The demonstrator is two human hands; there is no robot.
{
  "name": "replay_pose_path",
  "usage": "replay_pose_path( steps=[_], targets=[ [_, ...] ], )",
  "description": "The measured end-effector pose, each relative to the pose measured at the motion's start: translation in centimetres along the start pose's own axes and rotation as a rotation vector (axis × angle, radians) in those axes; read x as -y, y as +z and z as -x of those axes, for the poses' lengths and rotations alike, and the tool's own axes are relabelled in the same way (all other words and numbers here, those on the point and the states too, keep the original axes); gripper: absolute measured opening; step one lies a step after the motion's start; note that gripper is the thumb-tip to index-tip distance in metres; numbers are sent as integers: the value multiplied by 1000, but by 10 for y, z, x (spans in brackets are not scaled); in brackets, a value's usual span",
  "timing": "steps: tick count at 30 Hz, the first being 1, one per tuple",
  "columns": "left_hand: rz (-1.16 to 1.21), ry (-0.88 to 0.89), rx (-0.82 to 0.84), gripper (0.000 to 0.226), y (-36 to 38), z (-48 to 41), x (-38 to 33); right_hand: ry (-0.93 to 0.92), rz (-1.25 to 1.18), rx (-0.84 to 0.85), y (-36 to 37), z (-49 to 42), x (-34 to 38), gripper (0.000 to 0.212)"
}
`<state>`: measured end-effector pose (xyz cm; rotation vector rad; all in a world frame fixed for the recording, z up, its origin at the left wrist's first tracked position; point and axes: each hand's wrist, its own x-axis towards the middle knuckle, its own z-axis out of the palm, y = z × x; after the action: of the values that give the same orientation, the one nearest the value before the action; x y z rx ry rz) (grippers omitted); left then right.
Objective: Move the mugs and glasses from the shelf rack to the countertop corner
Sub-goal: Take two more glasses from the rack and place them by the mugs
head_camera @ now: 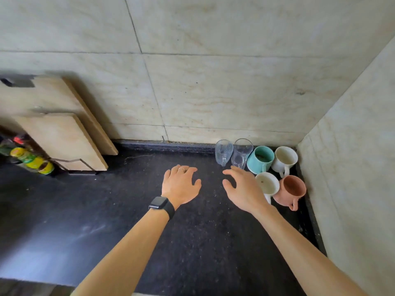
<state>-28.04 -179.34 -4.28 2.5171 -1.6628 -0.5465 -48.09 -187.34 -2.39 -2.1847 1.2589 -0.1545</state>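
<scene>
The dark speckled surface (128, 221) meets pale tiled walls (213, 92) in a corner at right. My left hand (181, 185) and right hand (242, 188) hover over it, both empty, fingers loosely spread. Just beyond the right hand, two glasses (241, 151), a teal mug (260, 159), two white mugs (285, 159) and a terracotta mug (291, 190) stand grouped in the corner. I judge this placement complete. The next move calls for going to the shelf rack, which is not in view. Cutting boards (64, 133) lean at left.

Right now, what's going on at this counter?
A person's left hand and right hand hover open over the dark countertop, holding nothing. In the corner stand a left glass, a right glass, a teal mug, a far white mug, a near white mug and a terracotta mug. No shelf rack shows.
</scene>
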Motion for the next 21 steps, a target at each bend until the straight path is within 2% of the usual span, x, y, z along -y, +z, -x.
replay_pose_path(
  steps=[4,9,15,21],
  targets=[
    [-64,-125,-205,55,-54,69,29,-266,125,-2,-24,6,66,42],
    [-70,-407,-469,53,-98,212,77,-633,74,-7,-15,55,165,42],
    [-145,-796,-620,51,-124,434,118,-1101,21,109,27,177,306,38],
    [-206,-1175,-746,46,-117,666,126,-1463,-53,280,89,347,415,39]
  ],
)
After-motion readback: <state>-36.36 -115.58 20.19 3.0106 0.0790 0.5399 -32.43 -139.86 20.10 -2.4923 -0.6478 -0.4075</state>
